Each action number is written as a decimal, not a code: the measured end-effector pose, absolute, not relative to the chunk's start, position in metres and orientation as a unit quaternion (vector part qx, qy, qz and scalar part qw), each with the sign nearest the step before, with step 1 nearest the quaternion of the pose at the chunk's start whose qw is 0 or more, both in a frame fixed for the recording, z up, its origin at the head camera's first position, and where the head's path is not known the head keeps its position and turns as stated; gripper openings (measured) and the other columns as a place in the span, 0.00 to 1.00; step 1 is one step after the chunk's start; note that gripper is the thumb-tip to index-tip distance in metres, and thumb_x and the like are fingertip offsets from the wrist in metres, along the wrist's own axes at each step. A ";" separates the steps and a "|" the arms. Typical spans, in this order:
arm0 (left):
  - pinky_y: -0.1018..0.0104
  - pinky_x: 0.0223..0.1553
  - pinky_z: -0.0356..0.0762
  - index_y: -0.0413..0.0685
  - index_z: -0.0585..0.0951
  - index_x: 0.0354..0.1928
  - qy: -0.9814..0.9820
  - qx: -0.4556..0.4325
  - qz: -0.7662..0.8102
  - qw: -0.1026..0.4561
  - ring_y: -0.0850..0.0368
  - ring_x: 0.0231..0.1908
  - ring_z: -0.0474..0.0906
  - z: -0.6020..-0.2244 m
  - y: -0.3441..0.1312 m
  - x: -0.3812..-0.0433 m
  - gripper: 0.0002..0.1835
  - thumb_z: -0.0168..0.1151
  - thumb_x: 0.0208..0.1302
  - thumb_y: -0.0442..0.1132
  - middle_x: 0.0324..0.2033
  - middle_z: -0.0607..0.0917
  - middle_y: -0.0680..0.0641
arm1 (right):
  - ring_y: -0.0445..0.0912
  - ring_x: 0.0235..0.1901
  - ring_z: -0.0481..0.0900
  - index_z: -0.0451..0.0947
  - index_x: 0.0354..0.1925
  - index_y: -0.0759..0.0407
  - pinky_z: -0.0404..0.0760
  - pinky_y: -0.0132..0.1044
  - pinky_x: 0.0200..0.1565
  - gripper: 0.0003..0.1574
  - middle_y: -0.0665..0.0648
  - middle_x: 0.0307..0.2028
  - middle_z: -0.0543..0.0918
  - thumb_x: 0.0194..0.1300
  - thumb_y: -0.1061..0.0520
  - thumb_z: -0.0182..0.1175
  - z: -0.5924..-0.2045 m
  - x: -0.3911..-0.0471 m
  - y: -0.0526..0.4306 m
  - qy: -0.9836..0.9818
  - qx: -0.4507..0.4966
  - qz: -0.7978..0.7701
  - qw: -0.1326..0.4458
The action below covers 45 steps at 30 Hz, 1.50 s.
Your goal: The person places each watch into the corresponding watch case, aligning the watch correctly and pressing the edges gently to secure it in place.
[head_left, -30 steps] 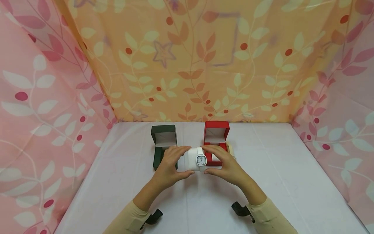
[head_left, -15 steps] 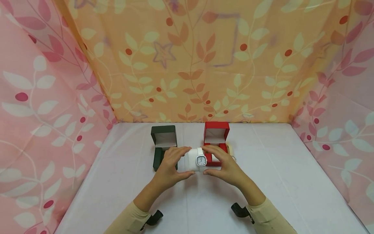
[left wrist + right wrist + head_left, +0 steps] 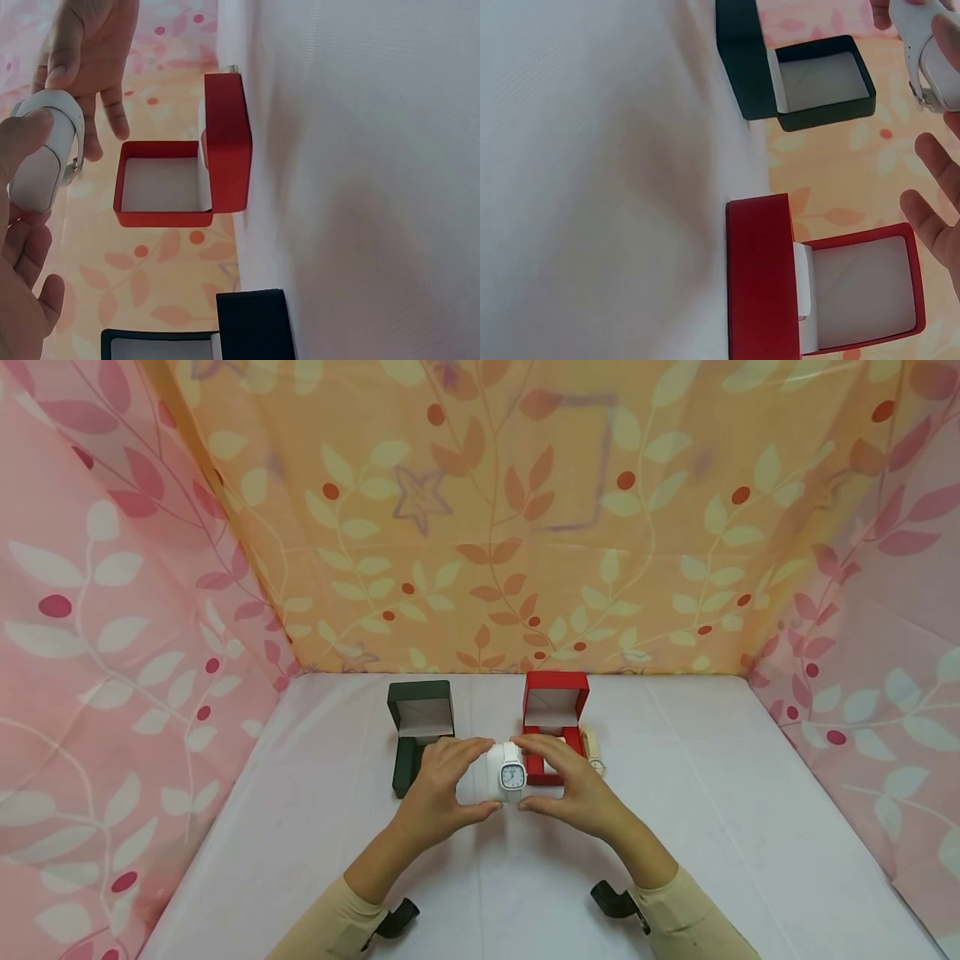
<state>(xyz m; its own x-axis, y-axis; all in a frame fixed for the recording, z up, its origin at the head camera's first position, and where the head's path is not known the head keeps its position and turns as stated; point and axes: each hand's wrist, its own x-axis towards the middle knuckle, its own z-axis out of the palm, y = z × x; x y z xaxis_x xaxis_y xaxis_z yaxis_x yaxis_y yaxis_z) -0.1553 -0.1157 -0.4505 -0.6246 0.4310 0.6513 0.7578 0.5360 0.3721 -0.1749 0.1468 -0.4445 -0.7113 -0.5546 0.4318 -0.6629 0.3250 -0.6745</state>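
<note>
A white wristwatch (image 3: pixel 513 777) with a square dial is strapped around a white cushion (image 3: pixel 493 767), held up over the table between both hands. My left hand (image 3: pixel 435 789) grips the cushion's left end; in the left wrist view its thumb (image 3: pixel 28 136) presses on the cushion. From the other side, my right hand (image 3: pixel 581 792) pinches the right end by the watch, thumb below and fingers above. The strap's buckle (image 3: pixel 928 96) shows in the right wrist view. Beyond the hands, a dark green watch box (image 3: pixel 420 693) and a red watch box (image 3: pixel 557 683) stand with lids raised.
Another watch (image 3: pixel 596 767), with a pale yellow strap, lies right of the red box. A white cloth covers the table (image 3: pixel 735 827). Floral curtains (image 3: pixel 487 568) hang at the back and both sides. Black devices (image 3: pixel 397 918) are worn at both wrists.
My right hand and the watch have shifted slightly left, while the left hand has edged right. Less cushion shows between the hands, and the yellow-strapped watch is more exposed.
</note>
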 end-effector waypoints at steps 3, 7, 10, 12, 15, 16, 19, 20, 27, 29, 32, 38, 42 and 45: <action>0.48 0.60 0.67 0.48 0.74 0.69 -0.840 -0.351 -0.334 0.244 0.53 0.59 0.73 -0.450 -0.115 -0.155 0.47 0.86 0.46 0.48 0.63 0.80 0.51 | 0.45 0.70 0.67 0.68 0.74 0.46 0.73 0.44 0.68 0.53 0.48 0.70 0.72 0.54 0.51 0.80 -0.445 -0.175 0.147 -0.811 0.376 0.443 0.064; 0.48 0.60 0.67 0.49 0.74 0.69 -0.838 -0.348 -0.348 0.237 0.54 0.58 0.73 -0.450 -0.115 -0.155 0.47 0.86 0.45 0.48 0.63 0.81 0.52 | 0.46 0.70 0.67 0.68 0.74 0.47 0.72 0.43 0.68 0.53 0.49 0.69 0.72 0.54 0.52 0.80 -0.445 -0.175 0.147 -0.810 0.379 0.442 0.071; 0.48 0.60 0.68 0.50 0.74 0.69 -0.837 -0.346 -0.353 0.236 0.54 0.58 0.73 -0.450 -0.114 -0.155 0.47 0.86 0.45 0.48 0.63 0.81 0.52 | 0.46 0.70 0.67 0.68 0.73 0.46 0.73 0.45 0.68 0.52 0.49 0.69 0.72 0.53 0.51 0.81 -0.446 -0.174 0.148 -0.810 0.377 0.443 0.076; 0.49 0.59 0.68 0.50 0.74 0.69 -0.836 -0.346 -0.355 0.235 0.55 0.58 0.73 -0.450 -0.114 -0.155 0.47 0.86 0.45 0.48 0.63 0.81 0.52 | 0.46 0.69 0.67 0.68 0.72 0.46 0.73 0.48 0.68 0.52 0.49 0.69 0.72 0.53 0.51 0.81 -0.447 -0.175 0.148 -0.809 0.376 0.445 0.077; 0.49 0.59 0.68 0.51 0.74 0.69 -0.835 -0.347 -0.359 0.233 0.55 0.57 0.73 -0.449 -0.114 -0.155 0.47 0.86 0.45 0.48 0.62 0.81 0.53 | 0.46 0.69 0.67 0.69 0.71 0.46 0.74 0.51 0.67 0.52 0.49 0.68 0.72 0.52 0.53 0.81 -0.448 -0.175 0.148 -0.807 0.374 0.450 0.076; 0.49 0.59 0.68 0.51 0.74 0.69 -0.834 -0.349 -0.360 0.232 0.55 0.57 0.73 -0.449 -0.114 -0.155 0.47 0.86 0.45 0.47 0.62 0.81 0.52 | 0.46 0.69 0.67 0.69 0.71 0.47 0.74 0.52 0.67 0.52 0.49 0.68 0.72 0.52 0.53 0.82 -0.449 -0.175 0.148 -0.807 0.373 0.452 0.075; 0.48 0.59 0.68 0.50 0.74 0.69 -0.833 -0.352 -0.360 0.231 0.55 0.56 0.73 -0.449 -0.114 -0.155 0.47 0.86 0.46 0.47 0.62 0.81 0.52 | 0.47 0.69 0.67 0.70 0.70 0.50 0.74 0.53 0.67 0.53 0.51 0.68 0.72 0.49 0.57 0.82 -0.451 -0.175 0.147 -0.804 0.370 0.459 0.072; 0.48 0.59 0.68 0.50 0.74 0.69 -0.833 -0.352 -0.358 0.231 0.55 0.57 0.73 -0.449 -0.114 -0.155 0.47 0.86 0.46 0.47 0.62 0.81 0.52 | 0.48 0.68 0.67 0.70 0.70 0.52 0.74 0.52 0.67 0.53 0.53 0.68 0.72 0.49 0.58 0.83 -0.452 -0.175 0.146 -0.803 0.371 0.460 0.072; 0.50 0.58 0.69 0.50 0.74 0.69 -0.836 -0.351 -0.356 0.228 0.55 0.57 0.73 -0.449 -0.115 -0.156 0.47 0.86 0.45 0.47 0.62 0.81 0.52 | 0.49 0.69 0.67 0.68 0.71 0.54 0.70 0.37 0.69 0.54 0.54 0.67 0.72 0.49 0.62 0.82 -0.454 -0.175 0.143 -0.799 0.369 0.468 0.075; 0.51 0.57 0.69 0.50 0.74 0.69 -0.835 -0.351 -0.357 0.228 0.55 0.56 0.73 -0.449 -0.115 -0.156 0.47 0.86 0.45 0.47 0.62 0.81 0.52 | 0.47 0.68 0.68 0.68 0.71 0.52 0.70 0.37 0.69 0.53 0.53 0.67 0.72 0.50 0.60 0.81 -0.453 -0.175 0.142 -0.797 0.373 0.469 0.077; 0.51 0.56 0.69 0.50 0.74 0.69 -0.835 -0.351 -0.358 0.229 0.55 0.56 0.73 -0.450 -0.115 -0.156 0.47 0.86 0.45 0.47 0.62 0.81 0.52 | 0.47 0.68 0.68 0.68 0.71 0.51 0.71 0.41 0.69 0.52 0.52 0.67 0.73 0.52 0.57 0.81 -0.453 -0.176 0.143 -0.792 0.383 0.469 0.077; 0.53 0.56 0.69 0.49 0.75 0.69 -0.833 -0.352 -0.362 0.226 0.57 0.54 0.73 -0.450 -0.115 -0.155 0.47 0.86 0.45 0.46 0.61 0.81 0.53 | 0.45 0.69 0.67 0.66 0.71 0.44 0.72 0.45 0.69 0.52 0.47 0.68 0.71 0.52 0.53 0.81 -0.452 -0.176 0.143 -0.798 0.381 0.462 0.062; 0.53 0.56 0.68 0.48 0.75 0.69 -0.831 -0.354 -0.363 0.229 0.57 0.53 0.73 -0.451 -0.114 -0.155 0.47 0.87 0.44 0.46 0.60 0.81 0.53 | 0.45 0.69 0.67 0.66 0.71 0.43 0.73 0.48 0.68 0.53 0.47 0.68 0.71 0.52 0.53 0.81 -0.451 -0.175 0.142 -0.801 0.374 0.464 0.051; 0.53 0.56 0.68 0.49 0.75 0.69 -0.828 -0.359 -0.363 0.231 0.57 0.53 0.73 -0.451 -0.113 -0.155 0.48 0.87 0.43 0.45 0.60 0.82 0.52 | 0.45 0.68 0.68 0.66 0.70 0.42 0.73 0.49 0.68 0.52 0.47 0.68 0.71 0.52 0.52 0.81 -0.451 -0.175 0.141 -0.804 0.371 0.463 0.045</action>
